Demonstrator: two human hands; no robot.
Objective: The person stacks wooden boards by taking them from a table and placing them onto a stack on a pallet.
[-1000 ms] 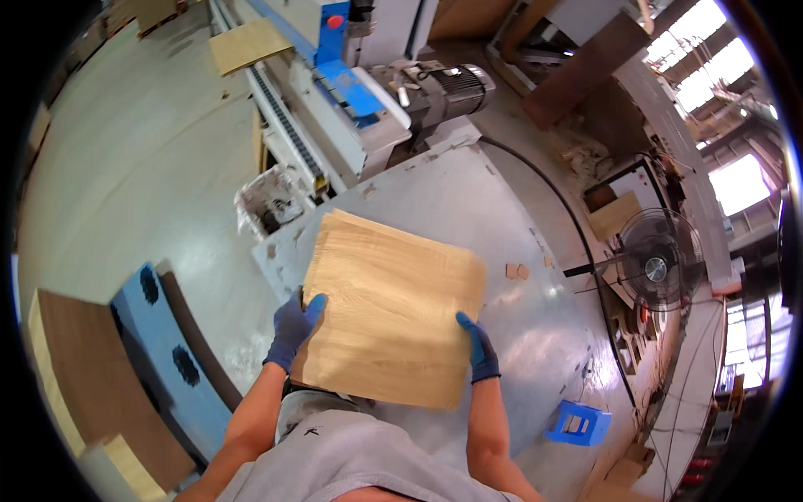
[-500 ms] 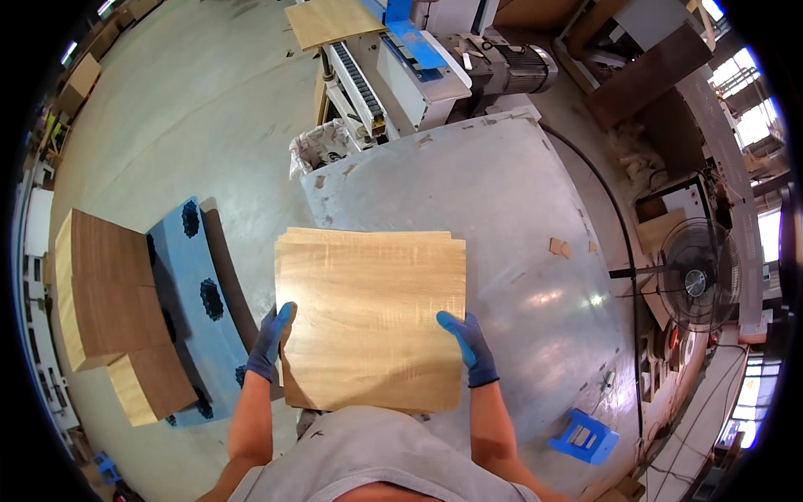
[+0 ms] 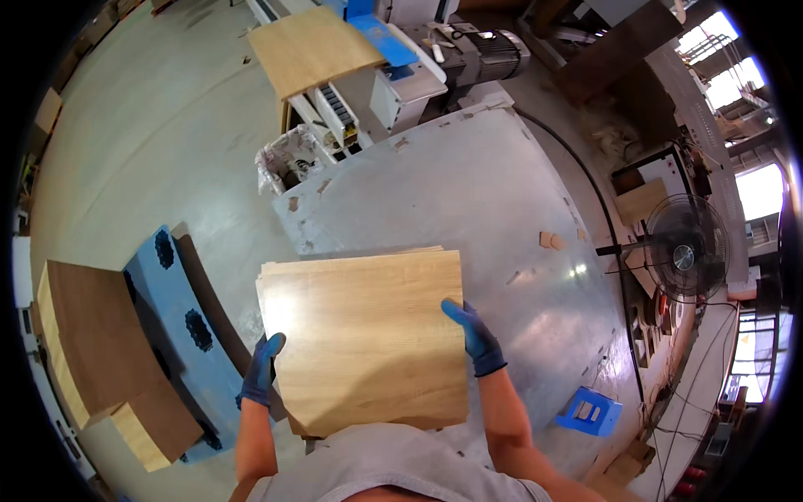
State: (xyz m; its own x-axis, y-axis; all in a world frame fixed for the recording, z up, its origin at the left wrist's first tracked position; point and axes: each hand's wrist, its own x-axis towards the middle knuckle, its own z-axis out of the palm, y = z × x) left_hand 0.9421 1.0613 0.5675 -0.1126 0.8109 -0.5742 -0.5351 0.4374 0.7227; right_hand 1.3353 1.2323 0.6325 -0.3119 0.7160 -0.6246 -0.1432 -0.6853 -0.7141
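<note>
A stack of light wood-grain boards (image 3: 368,335) lies flat in front of my body, its edges slightly uneven at the far side. My left hand (image 3: 263,368), in a blue glove, grips the stack's left edge with the thumb on top. On the opposite edge my right hand (image 3: 473,336), gloved alike, holds on with its thumb laid over the top board; the fingers of both hands are hidden under or behind the stack. Beneath and beyond the boards spreads a grey metal-topped table (image 3: 435,192).
Brown board stacks (image 3: 109,335) stand at left on a blue slotted pallet (image 3: 196,330). Ahead is a machine with a wood panel (image 3: 314,48) and motor (image 3: 489,54), a lined waste bin (image 3: 293,159) beside it. A fan (image 3: 684,256) and a blue plastic stool (image 3: 590,412) are at right.
The view has shifted, so the machine and pallet appear further left. The stack has turned slightly and sits a little lower in the picture, both hands still on its sides.
</note>
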